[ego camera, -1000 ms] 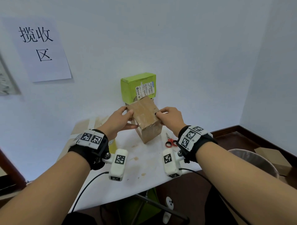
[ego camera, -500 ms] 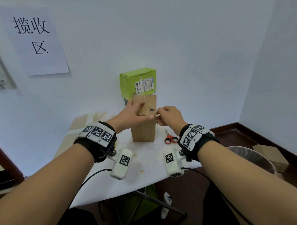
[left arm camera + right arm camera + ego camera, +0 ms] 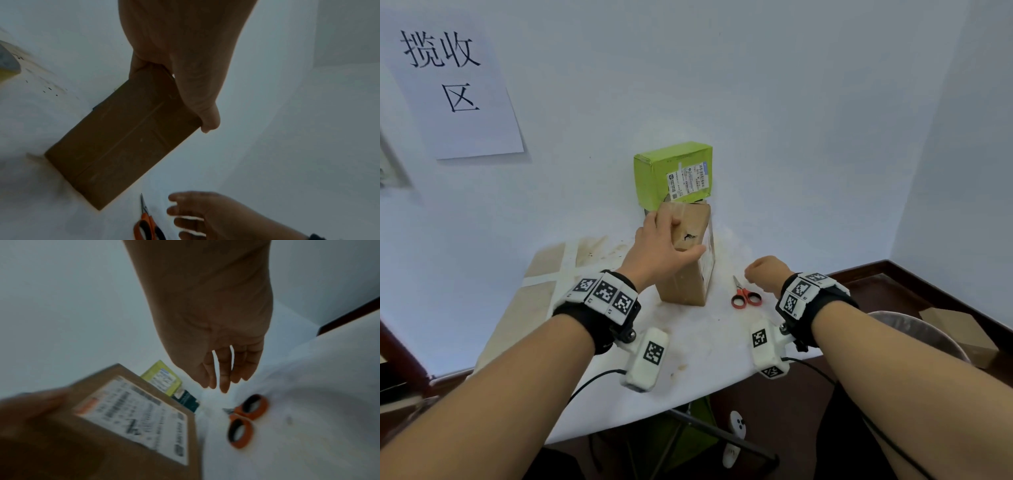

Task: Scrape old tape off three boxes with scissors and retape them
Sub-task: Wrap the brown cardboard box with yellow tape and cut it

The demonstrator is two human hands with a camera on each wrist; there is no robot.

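Note:
A brown cardboard box (image 3: 688, 260) stands on end on the white table (image 3: 709, 346), its white shipping label (image 3: 135, 417) facing right. My left hand (image 3: 661, 246) grips its top, thumb on the near face (image 3: 207, 120). Orange-handled scissors (image 3: 744, 294) lie shut on the table just right of the box, blades pointing away. My right hand (image 3: 767, 270) hovers above and right of the scissors with fingers (image 3: 224, 379) straight and hanging down, holding nothing. A green box (image 3: 674, 174) with a label sits behind the brown one, against the wall.
Flattened cardboard with white tape (image 3: 544, 284) lies at the table's left. A round bin (image 3: 924, 335) stands on the floor at right, with a cardboard box (image 3: 955, 322) beyond it. The wall runs close behind the table. A dark packet (image 3: 186, 400) sits under the green box.
The brown box went from tilted between both hands to standing on end. My right hand let go of it and moved down to the right, above the scissors.

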